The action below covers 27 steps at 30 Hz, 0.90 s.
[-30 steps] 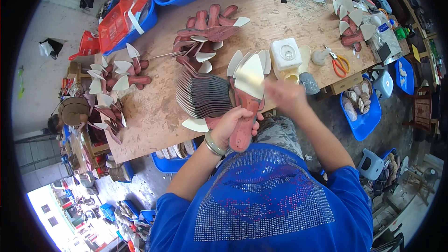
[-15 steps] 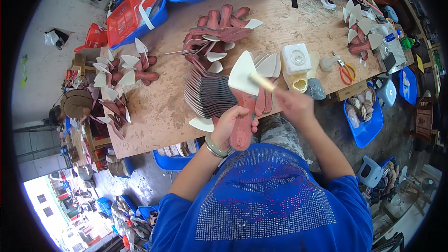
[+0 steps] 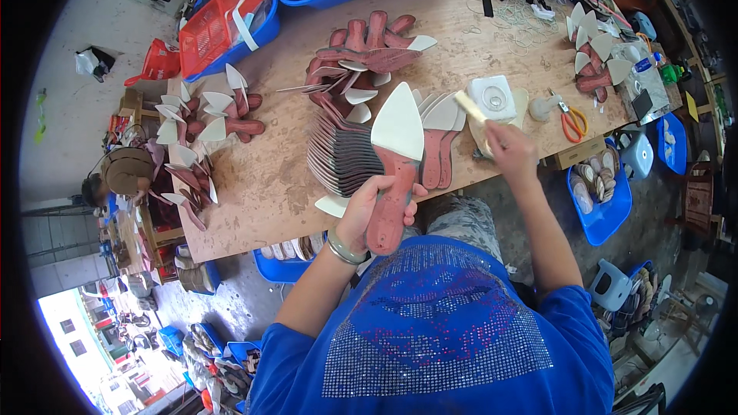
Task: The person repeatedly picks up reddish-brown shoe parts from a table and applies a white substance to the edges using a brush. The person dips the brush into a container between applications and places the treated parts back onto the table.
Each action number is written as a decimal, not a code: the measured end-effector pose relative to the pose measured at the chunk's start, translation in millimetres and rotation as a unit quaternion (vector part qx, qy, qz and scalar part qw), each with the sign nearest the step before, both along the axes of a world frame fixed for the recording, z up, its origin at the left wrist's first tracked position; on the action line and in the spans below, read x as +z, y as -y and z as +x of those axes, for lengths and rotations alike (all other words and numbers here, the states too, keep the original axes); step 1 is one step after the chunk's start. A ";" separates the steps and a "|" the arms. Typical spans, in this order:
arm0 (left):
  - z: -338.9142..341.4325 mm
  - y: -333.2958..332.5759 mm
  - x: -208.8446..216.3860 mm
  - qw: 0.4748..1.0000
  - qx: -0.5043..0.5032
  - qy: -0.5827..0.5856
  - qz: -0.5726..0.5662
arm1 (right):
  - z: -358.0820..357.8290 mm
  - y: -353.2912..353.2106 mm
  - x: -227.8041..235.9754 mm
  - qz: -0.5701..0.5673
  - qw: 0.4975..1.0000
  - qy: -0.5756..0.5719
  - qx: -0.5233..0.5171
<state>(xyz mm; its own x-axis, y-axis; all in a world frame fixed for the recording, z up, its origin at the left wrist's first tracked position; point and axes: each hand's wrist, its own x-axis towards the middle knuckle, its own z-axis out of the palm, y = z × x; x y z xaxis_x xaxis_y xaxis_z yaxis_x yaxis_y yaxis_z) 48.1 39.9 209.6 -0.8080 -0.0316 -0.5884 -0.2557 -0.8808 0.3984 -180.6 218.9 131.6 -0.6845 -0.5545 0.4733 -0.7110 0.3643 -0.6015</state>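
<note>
Red insole with a white pointed end (image 3: 395, 167) sits over the near edge of the desk (image 3: 254, 192), its tip pointing away from me. I have my left grip (image 3: 366, 210) wrapped closed around its narrow lower part. My right grip (image 3: 512, 154) is curled tight on a pale brush-like tool (image 3: 470, 106), raised near a white block (image 3: 493, 95). Left of the insole I see a fanned row of dark-edged soles (image 3: 344, 152); whether they touch, I cannot tell.
</note>
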 end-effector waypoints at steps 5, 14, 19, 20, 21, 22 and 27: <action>9.3 -1.9 -18.2 0.893 -0.057 0.102 -0.434 | 6.0 -5.2 25.2 -0.075 0.995 0.071 0.009; 27.9 3.5 -25.4 0.544 -0.010 0.142 -0.827 | 59.4 -22.0 71.6 -0.038 0.979 0.131 0.149; 31.3 6.4 -33.6 0.522 0.024 0.110 -0.845 | 75.9 -10.6 86.7 -0.010 0.977 0.036 0.209; 32.1 5.9 -32.2 0.527 0.027 0.108 -0.842 | 76.6 -10.5 87.2 0.005 0.977 0.025 0.213; 33.3 5.5 -31.3 0.531 0.030 0.108 -0.840 | 76.4 -10.1 86.9 0.004 0.978 0.015 0.207; 34.4 5.6 -31.9 0.544 0.041 0.098 -0.832 | 75.3 -9.3 86.5 0.002 0.979 0.005 0.202; 45.1 10.2 -36.0 0.599 0.065 0.062 -0.796 | 52.1 -5.4 70.1 -0.005 0.992 0.032 0.125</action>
